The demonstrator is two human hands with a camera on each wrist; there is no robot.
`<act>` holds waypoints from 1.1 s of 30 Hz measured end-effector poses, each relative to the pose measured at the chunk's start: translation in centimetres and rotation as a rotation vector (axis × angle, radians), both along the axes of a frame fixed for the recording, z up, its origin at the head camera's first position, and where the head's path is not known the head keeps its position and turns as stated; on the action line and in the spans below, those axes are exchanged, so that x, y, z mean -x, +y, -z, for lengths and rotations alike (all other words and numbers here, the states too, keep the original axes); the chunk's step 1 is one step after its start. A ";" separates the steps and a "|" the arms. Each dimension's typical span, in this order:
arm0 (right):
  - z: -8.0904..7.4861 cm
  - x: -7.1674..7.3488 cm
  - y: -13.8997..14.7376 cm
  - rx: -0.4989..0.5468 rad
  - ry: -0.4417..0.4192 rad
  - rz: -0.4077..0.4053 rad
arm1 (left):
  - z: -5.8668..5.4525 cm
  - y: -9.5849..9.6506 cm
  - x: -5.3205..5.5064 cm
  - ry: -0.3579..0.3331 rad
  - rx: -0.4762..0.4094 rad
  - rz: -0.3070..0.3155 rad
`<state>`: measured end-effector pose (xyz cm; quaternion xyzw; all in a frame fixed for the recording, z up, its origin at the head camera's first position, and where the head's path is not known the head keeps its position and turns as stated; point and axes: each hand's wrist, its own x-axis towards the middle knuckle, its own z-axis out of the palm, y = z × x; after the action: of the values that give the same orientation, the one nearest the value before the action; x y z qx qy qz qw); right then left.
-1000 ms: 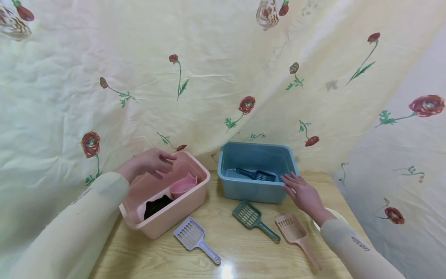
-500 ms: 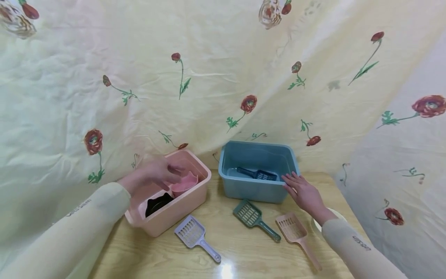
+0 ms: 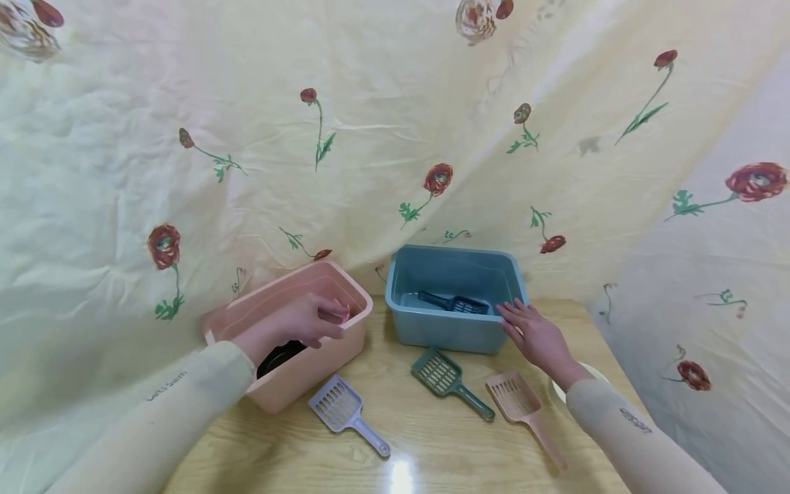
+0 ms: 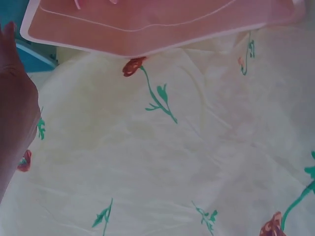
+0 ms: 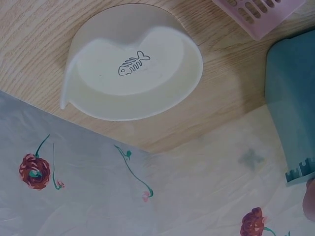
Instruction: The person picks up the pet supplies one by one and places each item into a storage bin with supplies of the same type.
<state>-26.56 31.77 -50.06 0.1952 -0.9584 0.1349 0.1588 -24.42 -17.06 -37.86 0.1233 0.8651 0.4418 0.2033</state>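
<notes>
My left hand [image 3: 305,321] is down inside the pink bin [image 3: 324,370], over a pink bowl [image 3: 345,314] that it mostly hides. Its fingers are bent around the bowl's visible edge; I cannot tell whether they grip it. Two pink points of the bowl show at the top of the left wrist view. Below that wrist lies a black object [image 3: 278,357], partly covered. My right hand [image 3: 533,336] rests with extended fingers on the front right rim of the blue bin [image 3: 447,333]. A dark blue slotted litter scoop [image 3: 457,303] lies inside this bin.
On the wooden table [image 3: 426,449] lie a lavender litter scoop [image 3: 339,405], a green one [image 3: 439,372] and a pink one [image 3: 515,398]. A white bowl [image 5: 133,64] with a fishbone print sits under my right forearm. Flowered cloth [image 3: 370,137] hangs behind the bins.
My left hand has moved down and right, from above the pink bin to the pink bowl inside it. The right hand stays on the blue bin's rim.
</notes>
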 end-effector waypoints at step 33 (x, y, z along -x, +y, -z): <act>-0.3 -0.1 -0.3 -0.004 0.016 -0.011 | 10.1 2.0 -6.8 0.799 0.679 -0.363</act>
<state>-26.45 31.52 -49.77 0.2019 -0.9562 0.1323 0.1654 -17.61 -15.03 -47.95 0.0579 0.9760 0.0850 -0.1918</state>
